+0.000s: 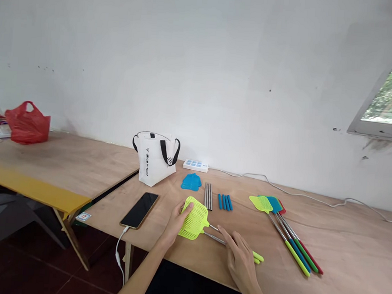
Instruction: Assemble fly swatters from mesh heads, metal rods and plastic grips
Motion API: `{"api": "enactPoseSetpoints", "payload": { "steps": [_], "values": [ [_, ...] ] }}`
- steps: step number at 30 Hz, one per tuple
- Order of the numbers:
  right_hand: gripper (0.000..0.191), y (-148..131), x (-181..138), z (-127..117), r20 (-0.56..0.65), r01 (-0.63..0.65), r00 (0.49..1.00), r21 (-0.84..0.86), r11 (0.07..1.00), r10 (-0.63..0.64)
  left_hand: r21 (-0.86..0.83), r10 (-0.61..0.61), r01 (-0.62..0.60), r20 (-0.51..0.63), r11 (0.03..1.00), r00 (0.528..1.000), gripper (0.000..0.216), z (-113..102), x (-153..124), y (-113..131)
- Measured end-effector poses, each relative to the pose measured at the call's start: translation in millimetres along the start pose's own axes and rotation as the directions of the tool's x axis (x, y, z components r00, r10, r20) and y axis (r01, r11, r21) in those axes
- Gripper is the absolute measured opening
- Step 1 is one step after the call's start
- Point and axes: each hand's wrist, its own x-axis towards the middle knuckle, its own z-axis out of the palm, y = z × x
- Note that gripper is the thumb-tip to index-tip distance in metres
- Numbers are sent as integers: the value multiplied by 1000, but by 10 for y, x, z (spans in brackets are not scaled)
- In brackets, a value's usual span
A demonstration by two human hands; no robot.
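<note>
Two yellow-green fly swatters (pixel 195 217) lie one over the other near the table's front edge. My left hand (pixel 176 220) grips the upper one's mesh head, thumb on top. Around the metal rods closes my right hand (pixel 240 257), fingers bent; their yellow-green grips (pixel 258 257) stick out past it. Beyond the heads lie blue swatter heads (pixel 191 181) in a pile, several metal rods (pixel 209 196) side by side and several blue handle grips (pixel 225 202). To the right, several whole fly swatters (pixel 287 231) in yellow-green, blue and red are fanned together.
A phone (pixel 140 210) on a white cable lies left of my hands. Behind it stands a white bag (pixel 156 162) with black handles. A power strip (pixel 195 165) sits by the wall, its cord running right. A red plastic bag (pixel 28 124) rests on the neighbouring table (pixel 79 160).
</note>
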Motion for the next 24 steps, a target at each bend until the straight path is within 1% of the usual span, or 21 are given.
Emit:
{"api": "enactPoseSetpoints", "payload": {
  "steps": [5,7,9,11,14,17,19,22,24],
  "values": [
    [75,14,-5,12,15,15,1000,-7,1000,-15,-23,-24,24,34,999,999,62,5,-6,-7],
    [74,16,-6,14,12,15,1000,-19,1000,-14,-1,-18,18,29,1000,999,62,-2,-6,-2],
    [71,18,-7,18,-3,18,1000,-41,999,-18,58,21,-21,11,998,1000,59,-16,-5,5],
    [65,27,-7,26,-22,33,999,-73,997,-34,131,88,-89,17,987,996,56,-28,-9,10],
    [48,61,-13,40,-51,41,998,-128,991,-47,213,163,-171,57,962,985,52,-9,-41,2],
    [36,114,-25,40,-103,4,994,-154,988,-20,246,194,-201,52,948,980,52,62,-99,-25],
    [33,144,-31,32,-122,-5,992,-154,988,-14,259,206,-214,61,942,977,51,112,-134,-42],
    [32,157,-31,21,-94,21,995,-134,991,-34,286,207,-229,106,931,973,47,154,-165,-52],
    [33,150,-28,17,-83,28,996,-116,993,-38,301,216,-242,117,922,969,45,164,-175,-56]
  ]
}}
